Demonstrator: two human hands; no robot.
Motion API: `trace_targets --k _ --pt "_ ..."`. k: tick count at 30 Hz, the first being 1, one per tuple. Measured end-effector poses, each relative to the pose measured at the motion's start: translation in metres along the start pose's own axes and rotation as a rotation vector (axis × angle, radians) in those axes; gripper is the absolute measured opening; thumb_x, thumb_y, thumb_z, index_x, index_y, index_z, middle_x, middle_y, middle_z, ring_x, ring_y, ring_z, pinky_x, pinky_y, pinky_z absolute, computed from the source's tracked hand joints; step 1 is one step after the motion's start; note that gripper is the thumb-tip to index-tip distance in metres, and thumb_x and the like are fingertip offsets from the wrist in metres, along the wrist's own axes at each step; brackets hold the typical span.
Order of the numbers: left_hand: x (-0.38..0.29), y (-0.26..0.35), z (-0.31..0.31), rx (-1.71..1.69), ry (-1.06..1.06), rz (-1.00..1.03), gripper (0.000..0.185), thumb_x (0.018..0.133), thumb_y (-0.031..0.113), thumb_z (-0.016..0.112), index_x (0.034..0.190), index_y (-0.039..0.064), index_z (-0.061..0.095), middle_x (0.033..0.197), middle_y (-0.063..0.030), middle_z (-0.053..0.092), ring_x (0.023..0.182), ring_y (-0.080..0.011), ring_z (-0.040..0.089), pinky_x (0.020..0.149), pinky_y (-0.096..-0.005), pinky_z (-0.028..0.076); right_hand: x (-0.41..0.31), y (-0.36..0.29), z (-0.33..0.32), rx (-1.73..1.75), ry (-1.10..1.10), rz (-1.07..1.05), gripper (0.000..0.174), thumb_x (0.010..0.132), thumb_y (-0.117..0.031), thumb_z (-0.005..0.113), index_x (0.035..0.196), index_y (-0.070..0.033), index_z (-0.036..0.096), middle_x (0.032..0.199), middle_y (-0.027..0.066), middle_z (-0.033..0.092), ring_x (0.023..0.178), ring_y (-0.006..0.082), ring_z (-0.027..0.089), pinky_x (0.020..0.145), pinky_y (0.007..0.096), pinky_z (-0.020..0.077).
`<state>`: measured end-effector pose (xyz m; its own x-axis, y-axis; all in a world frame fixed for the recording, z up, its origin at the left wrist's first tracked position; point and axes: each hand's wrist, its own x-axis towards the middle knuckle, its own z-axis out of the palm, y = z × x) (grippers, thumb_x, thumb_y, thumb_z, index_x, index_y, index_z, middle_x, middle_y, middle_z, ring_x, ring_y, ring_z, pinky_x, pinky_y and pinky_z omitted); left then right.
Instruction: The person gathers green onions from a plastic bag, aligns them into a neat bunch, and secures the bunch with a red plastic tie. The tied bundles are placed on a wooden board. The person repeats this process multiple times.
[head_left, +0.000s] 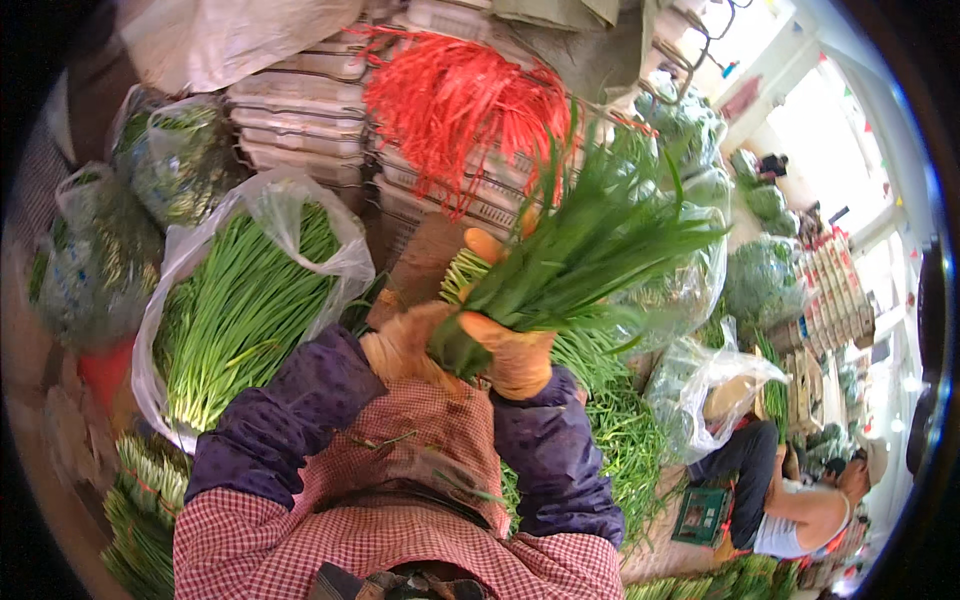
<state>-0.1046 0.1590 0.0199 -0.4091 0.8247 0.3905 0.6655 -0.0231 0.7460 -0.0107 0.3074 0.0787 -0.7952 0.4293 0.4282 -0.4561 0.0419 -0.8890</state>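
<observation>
A bunch of long flat green leaves, like garlic chives (570, 255), is held in front of my chest, its leafy ends fanned to the upper right and blurred. My right hand (517, 352), in an orange glove, is closed around it. My left hand (409, 337), also gloved, is at the bunch's lower left side; its fingers are partly hidden. Pale stem ends (465, 274) show beside orange glove fingertips. To the left, an open clear plastic bag (154, 352) holds more chives (247, 300). Red plastic ties (457, 105) hang over stacked crates beyond my hands.
White plastic crates (300, 112) are stacked ahead. Filled bags (90, 255) stand at far left, others (682, 277) at right. Loose leaves (630, 442) lie by my right arm. Tied bunches (146, 495) are at lower left. A seated person (802, 510) is at right beside a green crate (701, 514).
</observation>
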Motion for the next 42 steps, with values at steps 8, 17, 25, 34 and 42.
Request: trace_targets --k 8,17,25,34,42 --pt "0.017 -0.145 -0.001 -0.887 -0.123 -0.214 0.066 0.085 0.027 0.070 0.141 0.009 0.040 0.140 -0.0117 0.047 0.125 -0.0263 0.048 0.102 -0.0389 0.044 0.028 0.090 0.025 -0.242 -0.123 -0.172 0.092 0.070 -0.015 0.082 0.148 -0.011 0.034 0.120 0.0153 0.056 0.106 0.0265 0.058 0.086 0.0385 0.0484" --pt "0.008 -0.011 -0.012 -0.129 0.008 -0.147 0.064 0.086 0.026 0.068 0.139 0.007 0.039 0.140 -0.0137 0.047 0.125 -0.0270 0.050 0.102 -0.0377 0.043 0.027 0.010 0.040 0.297 -0.068 0.418 0.061 0.085 -0.019 0.070 0.137 0.001 0.045 0.121 0.0141 0.059 0.108 0.0204 0.058 0.090 0.0347 0.0488" --pt "-0.053 0.076 0.072 -1.479 -0.776 -0.073 0.062 0.092 0.045 0.051 0.138 0.004 0.045 0.130 -0.0143 0.056 0.115 -0.0276 0.056 0.100 -0.0395 0.042 -0.087 -0.113 -0.053 -0.373 0.032 -0.107 0.057 0.085 -0.032 0.067 0.132 -0.004 0.051 0.098 0.0094 0.066 0.084 0.0154 0.059 0.076 0.0271 0.0457" --pt "-0.014 0.086 0.150 -1.559 -1.016 -0.671 0.079 0.085 0.023 0.070 0.149 0.003 0.028 0.095 -0.0083 0.061 0.081 -0.0159 0.059 0.072 -0.0293 0.050 -0.223 -0.083 -0.020 -1.209 -0.281 -0.146 0.065 0.075 -0.010 0.063 0.138 -0.017 0.047 0.128 0.0050 0.055 0.126 0.0243 0.045 0.109 0.0406 0.0306" --pt "0.010 0.113 0.117 -0.636 -0.954 -0.690 0.038 0.077 0.011 0.077 0.109 0.003 0.059 0.079 -0.0057 0.065 0.061 -0.0125 0.059 0.055 -0.0269 0.049 -0.272 -0.067 -0.177 0.048 0.771 0.357 0.107 0.067 -0.009 0.084 0.152 -0.013 0.019 0.149 0.0094 0.039 0.093 0.0162 0.061 0.079 0.0313 0.0541"
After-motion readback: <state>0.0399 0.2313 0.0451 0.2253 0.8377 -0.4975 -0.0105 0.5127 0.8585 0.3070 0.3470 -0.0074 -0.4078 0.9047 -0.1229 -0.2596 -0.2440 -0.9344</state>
